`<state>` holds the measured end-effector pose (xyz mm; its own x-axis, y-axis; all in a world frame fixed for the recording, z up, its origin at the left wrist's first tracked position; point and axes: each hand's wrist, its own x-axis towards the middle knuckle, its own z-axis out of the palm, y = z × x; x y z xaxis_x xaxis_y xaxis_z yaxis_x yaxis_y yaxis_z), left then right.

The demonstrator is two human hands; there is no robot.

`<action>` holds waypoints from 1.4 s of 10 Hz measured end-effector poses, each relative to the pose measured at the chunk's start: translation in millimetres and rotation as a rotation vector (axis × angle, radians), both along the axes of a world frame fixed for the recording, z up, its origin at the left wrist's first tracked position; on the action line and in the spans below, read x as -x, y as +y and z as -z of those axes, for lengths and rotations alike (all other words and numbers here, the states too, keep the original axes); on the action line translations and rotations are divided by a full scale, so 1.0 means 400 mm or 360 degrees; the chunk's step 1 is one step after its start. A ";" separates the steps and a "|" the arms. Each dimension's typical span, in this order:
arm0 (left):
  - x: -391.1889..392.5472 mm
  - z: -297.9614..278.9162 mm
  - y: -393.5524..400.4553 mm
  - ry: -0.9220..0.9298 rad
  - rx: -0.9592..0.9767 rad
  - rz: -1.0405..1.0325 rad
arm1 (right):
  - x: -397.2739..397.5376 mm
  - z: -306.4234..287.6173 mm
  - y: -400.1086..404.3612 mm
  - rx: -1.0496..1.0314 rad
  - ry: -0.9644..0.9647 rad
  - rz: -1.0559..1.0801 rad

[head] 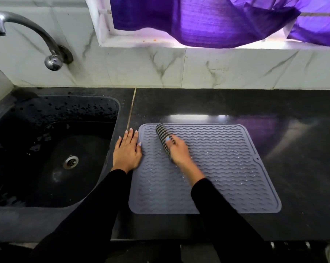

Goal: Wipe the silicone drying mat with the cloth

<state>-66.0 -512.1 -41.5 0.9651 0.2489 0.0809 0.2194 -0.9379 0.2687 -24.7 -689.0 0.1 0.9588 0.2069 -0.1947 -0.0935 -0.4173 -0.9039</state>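
A striped cloth [163, 140] is pressed to a grey ridged mat [217, 168] on a dark worktop [274, 111] beside the sink [46, 149].

The mat lies flat on the worktop just right of the sink, its wavy ridges showing wet patches toward the middle and right. The right hand [179, 150], somewhat blurred, is closed around the black-and-white striped cloth, which is bunched into a long roll and lies against the mat's far left part. The left hand [127, 150] is open and flat, palm down, fingers spread, resting at the mat's left edge, mostly on the worktop between mat and sink, with its right side on the mat's rim. Both arms wear black sleeves. A metal tap [27, 35] curves out from the marble-tiled wall above the sink, and a purple curtain [217, 21] hangs at the window behind.
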 end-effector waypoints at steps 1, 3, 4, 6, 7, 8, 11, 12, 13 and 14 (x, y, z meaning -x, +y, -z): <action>-0.001 -0.001 -0.001 0.0008 0.0019 -0.0016 | -0.050 -0.060 -0.040 -0.0793 0.0556 0.0445; 0.001 0.000 -0.003 -0.0019 0.0020 -0.0018 | -0.031 -0.049 -0.034 0.0438 -0.0487 0.0086; -0.002 0.002 -0.001 -0.0021 0.0016 -0.0036 | 0.014 0.036 0.001 0.0953 -0.0631 -0.0237; -0.003 0.001 -0.004 -0.0013 -0.0017 -0.0037 | 0.016 0.075 -0.004 0.0995 -0.0874 -0.0240; 0.000 0.001 -0.005 -0.0014 -0.0017 -0.0028 | -0.001 0.040 -0.026 0.0657 -0.0657 -0.0122; -0.004 -0.003 -0.004 -0.0034 0.0000 -0.0026 | -0.045 0.001 -0.059 -0.0017 -0.0126 0.0068; -0.001 0.000 -0.002 -0.0049 0.0005 -0.0033 | -0.061 -0.054 -0.090 0.0215 -0.0461 0.0436; -0.001 0.002 -0.002 -0.0025 -0.0020 -0.0027 | -0.004 0.018 -0.038 0.0836 -0.0573 -0.0064; -0.002 0.002 -0.004 -0.0012 -0.0021 -0.0021 | 0.016 0.079 -0.017 0.1155 -0.0814 -0.0125; -0.005 0.005 -0.001 -0.0008 -0.0042 -0.0024 | -0.011 0.079 -0.037 0.1024 -0.0836 -0.0109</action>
<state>-64.1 -512.5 -43.6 0.9608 0.2612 0.0927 0.2322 -0.9413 0.2451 -20.3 -703.8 -31.4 0.9472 0.2692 0.1741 0.3181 -0.8567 -0.4060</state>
